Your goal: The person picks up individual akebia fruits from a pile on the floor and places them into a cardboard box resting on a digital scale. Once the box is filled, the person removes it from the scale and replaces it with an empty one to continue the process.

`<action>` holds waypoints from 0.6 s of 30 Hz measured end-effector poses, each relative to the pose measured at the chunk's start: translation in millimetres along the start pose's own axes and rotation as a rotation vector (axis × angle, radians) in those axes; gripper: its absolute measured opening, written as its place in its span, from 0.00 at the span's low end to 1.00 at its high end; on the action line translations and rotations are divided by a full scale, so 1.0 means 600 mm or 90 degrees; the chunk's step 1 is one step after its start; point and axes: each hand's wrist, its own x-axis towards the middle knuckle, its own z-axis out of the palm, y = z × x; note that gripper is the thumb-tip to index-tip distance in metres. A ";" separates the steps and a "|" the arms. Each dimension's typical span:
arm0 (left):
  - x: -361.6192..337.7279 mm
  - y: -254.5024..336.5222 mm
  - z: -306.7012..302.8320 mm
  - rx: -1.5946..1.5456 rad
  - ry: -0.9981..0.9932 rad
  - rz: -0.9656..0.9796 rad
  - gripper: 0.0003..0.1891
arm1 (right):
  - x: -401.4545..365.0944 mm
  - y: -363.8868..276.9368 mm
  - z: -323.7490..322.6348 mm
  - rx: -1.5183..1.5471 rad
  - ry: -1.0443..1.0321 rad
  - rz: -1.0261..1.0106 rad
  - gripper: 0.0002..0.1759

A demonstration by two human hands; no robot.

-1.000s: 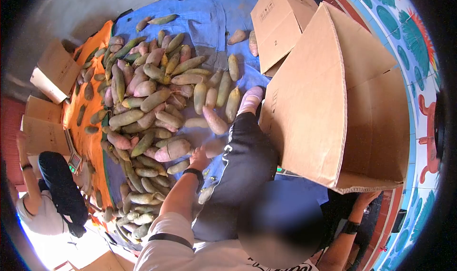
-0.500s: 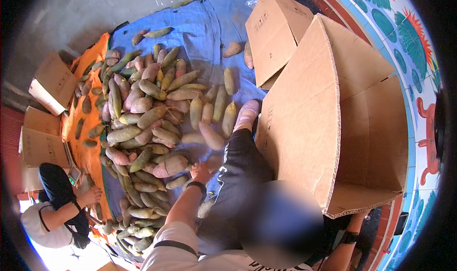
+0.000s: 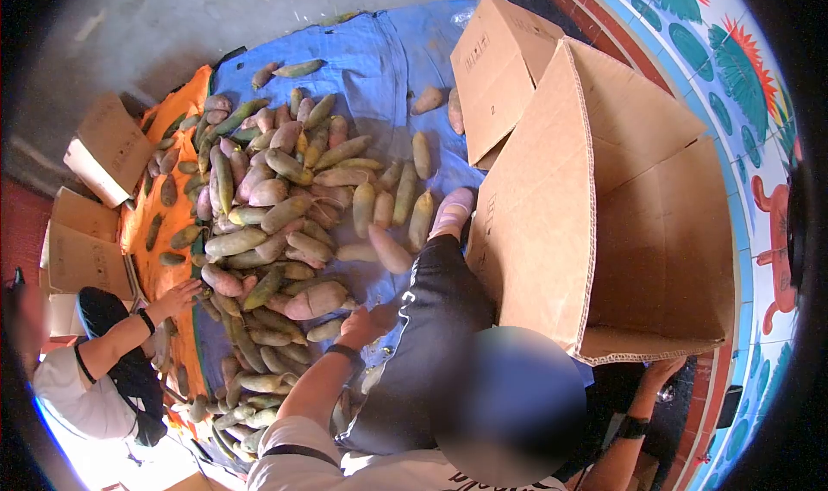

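I am sitting on the blue tarp (image 3: 379,60) with one leg (image 3: 435,310) stretched out in front of me, my pink shoe (image 3: 453,211) touching the near edge of the pile of produce (image 3: 276,206). I am holding my left hand (image 3: 366,323) out low at the near side of that pile, fingers curled in, just beside a large reddish piece (image 3: 315,300). I cannot tell whether the hand is gripping anything or touching that piece. A black band is sitting on that wrist.

My right hand (image 3: 668,370) is hanging at the lower corner of the big open carton (image 3: 621,215), which is standing tilted just beside my leg. The corner is hiding most of the hand, so I cannot tell whether it is wide or closed.

The long green and reddish pieces are lying heaped across the blue tarp and spilling onto the orange tarp (image 3: 155,258) on my left. A second carton (image 3: 500,60) is lying beyond the big one, with two loose pieces near it.

On my left a person is crouching by the orange tarp, their hand (image 3: 177,300) spread at the pile's edge. More folded cartons (image 3: 103,146) are lying behind them.
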 end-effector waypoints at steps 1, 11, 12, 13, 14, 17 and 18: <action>-0.015 0.002 -0.007 0.000 0.003 0.000 0.40 | 0.002 -0.001 -0.001 0.086 -0.021 0.059 0.33; -0.071 -0.066 -0.030 -0.055 0.038 0.035 0.43 | 0.083 -0.111 -0.018 0.502 -0.034 0.385 0.39; -0.071 -0.071 -0.036 -0.085 0.038 0.029 0.47 | 0.084 -0.112 -0.018 0.497 -0.051 0.383 0.38; -0.074 -0.075 -0.041 -0.082 0.044 0.031 0.47 | 0.084 -0.114 -0.018 0.493 -0.067 0.382 0.37; -0.102 -0.060 -0.070 -0.081 0.065 0.017 0.46 | 0.088 -0.120 -0.021 0.496 -0.061 0.385 0.37; -0.156 -0.037 -0.129 -0.149 0.113 -0.007 0.43 | 0.110 -0.157 -0.037 0.581 -0.063 0.381 0.30; -0.167 -0.034 -0.143 -0.220 0.131 -0.018 0.42 | 0.108 -0.154 -0.037 0.584 -0.056 0.384 0.30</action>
